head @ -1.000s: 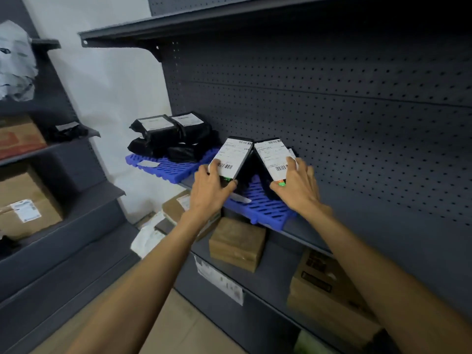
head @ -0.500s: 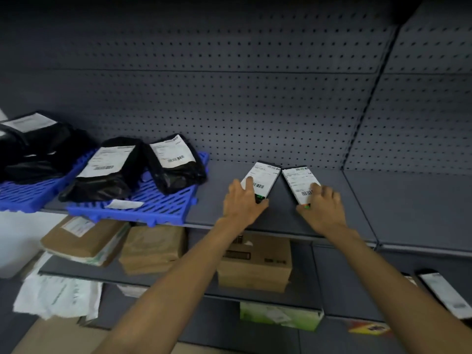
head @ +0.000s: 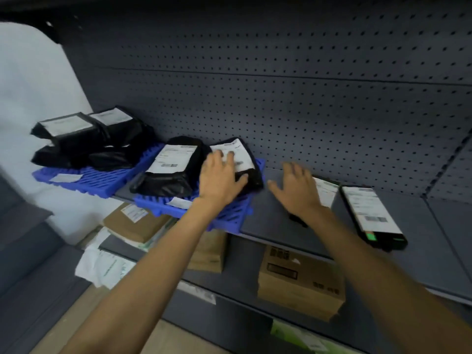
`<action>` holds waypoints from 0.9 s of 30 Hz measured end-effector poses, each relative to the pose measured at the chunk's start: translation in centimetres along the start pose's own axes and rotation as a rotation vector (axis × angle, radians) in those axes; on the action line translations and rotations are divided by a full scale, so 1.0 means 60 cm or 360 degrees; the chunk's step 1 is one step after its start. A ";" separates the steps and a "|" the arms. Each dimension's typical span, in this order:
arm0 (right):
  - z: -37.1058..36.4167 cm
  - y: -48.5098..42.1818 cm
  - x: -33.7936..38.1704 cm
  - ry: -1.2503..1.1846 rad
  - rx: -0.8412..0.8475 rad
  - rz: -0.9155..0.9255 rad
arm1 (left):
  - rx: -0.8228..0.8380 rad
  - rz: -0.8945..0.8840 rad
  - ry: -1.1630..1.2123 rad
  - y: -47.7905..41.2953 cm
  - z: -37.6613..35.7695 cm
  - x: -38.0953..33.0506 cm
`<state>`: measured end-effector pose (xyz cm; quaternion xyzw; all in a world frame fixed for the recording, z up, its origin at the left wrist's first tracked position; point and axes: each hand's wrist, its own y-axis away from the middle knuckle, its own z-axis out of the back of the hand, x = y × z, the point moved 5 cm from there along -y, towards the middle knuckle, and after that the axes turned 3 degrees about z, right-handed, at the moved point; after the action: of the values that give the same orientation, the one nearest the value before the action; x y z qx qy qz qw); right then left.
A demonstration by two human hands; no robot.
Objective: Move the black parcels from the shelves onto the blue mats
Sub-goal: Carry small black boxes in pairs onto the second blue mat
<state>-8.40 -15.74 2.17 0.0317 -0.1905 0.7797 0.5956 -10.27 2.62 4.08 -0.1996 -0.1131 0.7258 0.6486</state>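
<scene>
Head view: left hand point(head: 219, 177) laid flat, fingers straight, on black parcel point(head: 251, 175) seated on near blue mat point(head: 229, 215), likely to nudge it and free room. Right hand point(head: 296, 190) spread, nothing grasped, held above bare shelf point(head: 268, 221). Flat parcels point(head: 370, 215) seen beside it, off mats.

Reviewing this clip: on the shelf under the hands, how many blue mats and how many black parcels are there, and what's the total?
Blue mats: 2, the left mat and the right mat.
Black parcels: 8, with 4 stacked on the left mat, 2 on the right mat, 2 on the bare shelf.
Total: 10.
</scene>
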 end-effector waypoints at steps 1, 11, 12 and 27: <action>-0.016 -0.020 0.046 -0.0059 0.0040 0.0035 | 0.0042 0.0128 -0.0089 -0.011 0.005 0.054; -0.134 -0.135 0.189 -0.0061 0.0373 -0.0173 | 0.0704 0.0619 0.0102 -0.049 -0.021 0.266; -0.135 -0.135 0.193 -0.0048 0.0332 -0.0183 | 0.0616 0.0602 0.0108 -0.048 -0.017 0.267; -0.033 -0.263 0.541 -0.0257 -0.0177 0.0142 | -0.0188 0.0575 -0.0011 -0.150 0.204 0.555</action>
<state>-2.59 18.12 13.40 0.0529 -0.2822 0.7885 0.5439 -10.20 37.81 14.08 -0.2519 -0.1201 0.8231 0.4946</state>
